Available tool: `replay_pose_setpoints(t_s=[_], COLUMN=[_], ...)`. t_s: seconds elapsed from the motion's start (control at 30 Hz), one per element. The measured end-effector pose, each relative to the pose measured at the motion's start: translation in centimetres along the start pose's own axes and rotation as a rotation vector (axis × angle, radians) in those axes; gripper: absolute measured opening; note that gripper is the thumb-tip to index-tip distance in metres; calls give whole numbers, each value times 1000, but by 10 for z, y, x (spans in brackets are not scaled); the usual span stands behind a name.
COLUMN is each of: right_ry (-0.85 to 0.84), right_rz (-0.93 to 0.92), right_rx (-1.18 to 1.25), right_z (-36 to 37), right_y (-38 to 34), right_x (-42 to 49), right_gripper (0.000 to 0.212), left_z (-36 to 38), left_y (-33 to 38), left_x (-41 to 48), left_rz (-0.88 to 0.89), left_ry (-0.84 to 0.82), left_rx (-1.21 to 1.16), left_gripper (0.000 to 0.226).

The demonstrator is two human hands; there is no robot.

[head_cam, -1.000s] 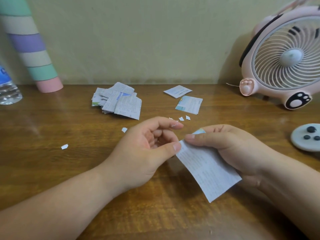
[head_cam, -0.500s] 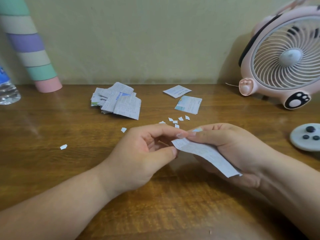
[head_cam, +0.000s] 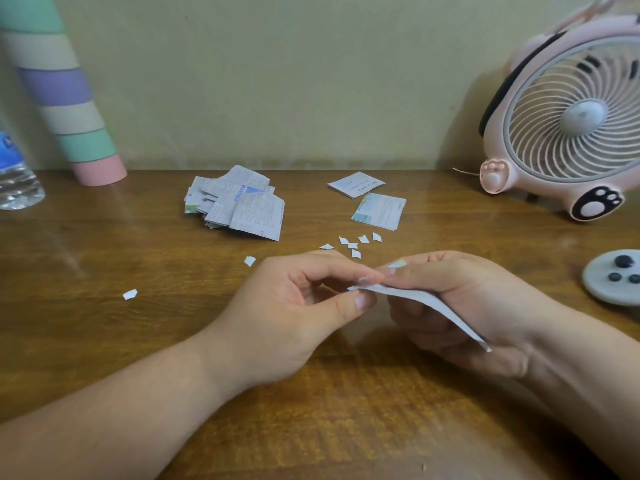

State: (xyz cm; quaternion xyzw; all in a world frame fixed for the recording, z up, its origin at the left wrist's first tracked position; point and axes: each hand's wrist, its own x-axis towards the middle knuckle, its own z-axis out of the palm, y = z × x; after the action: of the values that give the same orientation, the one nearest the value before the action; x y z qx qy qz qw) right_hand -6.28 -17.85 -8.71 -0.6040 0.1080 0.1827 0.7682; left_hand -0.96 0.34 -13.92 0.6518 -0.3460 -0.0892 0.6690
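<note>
A printed paper slip (head_cam: 429,306) is held low over the wooden table (head_cam: 104,341), seen almost edge-on. My right hand (head_cam: 464,306) grips it along its length, thumb on top. My left hand (head_cam: 298,306) pinches the slip's left corner between thumb and forefinger. Several tiny torn paper bits (head_cam: 353,244) lie just beyond my hands, with two more bits (head_cam: 130,294) further left.
A pile of printed slips (head_cam: 239,204) lies mid-table, two single slips (head_cam: 379,211) to its right. A pink fan (head_cam: 571,123) stands at the back right, a grey round disc with dark buttons (head_cam: 614,277) at the right edge. A striped tube (head_cam: 65,98) and water bottle (head_cam: 15,174) stand at left.
The slip has tilted from facing me to nearly edge-on. My left thumb and forefinger have closed onto its left corner.
</note>
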Motion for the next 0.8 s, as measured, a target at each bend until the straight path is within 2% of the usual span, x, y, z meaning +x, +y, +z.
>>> replay_pose_setpoints(t_s=[0.27,0.43,0.63,0.8], right_ry=[29,133,72,57], right_rz=[-55,-213,-196,-162], right_rx=[8,-177,-134,-113], right_z=[2,1,-1,-2], right_y=[1,6,6,5], right_x=[-3,-2,-2,-3], right_gripper=[20,23,23,33], left_z=[-1,-1,-3,-4], left_y=[0,1,-1,1], left_x=[0,0,0,1], left_rz=[59,135,283,365], left_ry=[42,84,71,74], left_rx=[117,211,383,473], left_gripper=[25,23,20,20])
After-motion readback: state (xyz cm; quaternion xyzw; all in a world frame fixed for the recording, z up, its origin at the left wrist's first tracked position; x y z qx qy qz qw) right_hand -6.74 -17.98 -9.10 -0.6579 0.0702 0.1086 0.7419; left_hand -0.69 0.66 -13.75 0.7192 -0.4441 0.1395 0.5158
